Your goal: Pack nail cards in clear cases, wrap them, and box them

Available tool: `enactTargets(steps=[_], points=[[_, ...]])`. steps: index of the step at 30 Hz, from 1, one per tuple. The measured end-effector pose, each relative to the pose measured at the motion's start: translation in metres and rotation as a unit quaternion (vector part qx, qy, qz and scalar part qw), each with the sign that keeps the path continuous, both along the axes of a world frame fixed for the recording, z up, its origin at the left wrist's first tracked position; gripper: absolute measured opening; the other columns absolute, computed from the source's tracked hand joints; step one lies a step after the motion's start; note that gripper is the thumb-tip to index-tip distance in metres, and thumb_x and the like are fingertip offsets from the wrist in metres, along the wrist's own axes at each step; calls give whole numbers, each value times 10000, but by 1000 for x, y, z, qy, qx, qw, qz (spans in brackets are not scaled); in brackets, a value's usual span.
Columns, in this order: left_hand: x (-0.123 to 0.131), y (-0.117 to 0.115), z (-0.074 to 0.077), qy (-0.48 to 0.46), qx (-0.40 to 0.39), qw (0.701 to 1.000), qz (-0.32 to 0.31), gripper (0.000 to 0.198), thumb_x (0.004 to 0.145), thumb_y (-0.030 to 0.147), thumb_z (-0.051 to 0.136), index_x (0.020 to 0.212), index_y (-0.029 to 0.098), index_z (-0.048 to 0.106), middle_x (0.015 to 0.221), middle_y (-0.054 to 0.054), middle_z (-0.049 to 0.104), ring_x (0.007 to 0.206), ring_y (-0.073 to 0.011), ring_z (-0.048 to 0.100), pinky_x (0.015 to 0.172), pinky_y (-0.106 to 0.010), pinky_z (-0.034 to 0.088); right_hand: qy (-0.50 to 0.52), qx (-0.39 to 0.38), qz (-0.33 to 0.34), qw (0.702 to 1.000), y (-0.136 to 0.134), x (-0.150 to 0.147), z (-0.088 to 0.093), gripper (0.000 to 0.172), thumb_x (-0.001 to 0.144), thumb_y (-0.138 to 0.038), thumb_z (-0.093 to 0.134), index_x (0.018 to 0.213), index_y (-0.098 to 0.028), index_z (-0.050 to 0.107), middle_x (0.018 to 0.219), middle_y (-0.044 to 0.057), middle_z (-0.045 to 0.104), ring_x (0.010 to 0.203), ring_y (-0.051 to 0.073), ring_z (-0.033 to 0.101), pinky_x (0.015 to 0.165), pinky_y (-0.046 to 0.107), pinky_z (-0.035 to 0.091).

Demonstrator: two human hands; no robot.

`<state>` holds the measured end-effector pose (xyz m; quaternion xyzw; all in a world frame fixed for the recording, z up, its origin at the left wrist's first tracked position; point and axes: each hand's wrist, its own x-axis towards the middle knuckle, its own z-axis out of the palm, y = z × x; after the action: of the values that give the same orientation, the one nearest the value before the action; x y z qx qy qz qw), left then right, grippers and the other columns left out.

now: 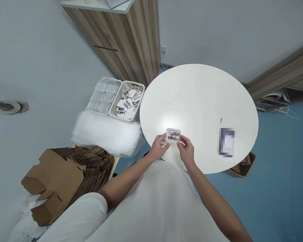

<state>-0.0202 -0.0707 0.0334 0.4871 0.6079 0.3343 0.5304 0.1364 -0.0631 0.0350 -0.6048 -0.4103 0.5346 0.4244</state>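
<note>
A small clear plastic box [173, 135] is held low over the near part of a round white table [204, 97]. Inside it lies a card with two rows of small dark and pinkish pieces that look like false nails. My left hand [160, 146] grips the box's left side, its thumb near the lower corner. On the right edge, the fingers and thumb of my right hand [186, 148] are closed on the same box. Whether the box rests on the table or is slightly raised, I cannot tell.
Left of the table stand a white basket [112, 114] of similar cards and another basket of clear boxes [101, 97]. Translucent sheets [106, 131] are stacked nearer me, beside folded brown cardboard boxes [58, 174]. A blurred purple-and-white item [226, 143] lies on the table's right.
</note>
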Motion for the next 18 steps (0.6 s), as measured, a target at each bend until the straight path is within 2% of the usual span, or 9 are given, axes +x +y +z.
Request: enactTargets(steps=[6,13,18], points=[[-39,29,-6,10,-27,999,15,563,766,287,544,1299,269,361,1119,-71,418,1009,-173,467,816,-318,457,-88,-22,44,995,27,-41,-8,456,732,-314,542,1181,-283,471,1163,62,472,1014,194,485,820,395,465],[-93,68,-20,56,-54,997,28,606,747,244,547,1308,262,317,1162,-79,396,1037,-191,464,817,-341,450,-73,-65,85,992,72,-100,-26,516,723,-290,553,1224,-287,427,1165,64,451,1013,189,486,822,380,468],[-119,92,-34,74,-60,995,28,651,740,246,553,1321,253,260,1204,-92,371,1051,-198,458,816,-351,445,-68,-85,94,990,100,-129,-40,530,717,-290,555,1231,-285,422,1181,66,434,1023,192,484,833,377,466]])
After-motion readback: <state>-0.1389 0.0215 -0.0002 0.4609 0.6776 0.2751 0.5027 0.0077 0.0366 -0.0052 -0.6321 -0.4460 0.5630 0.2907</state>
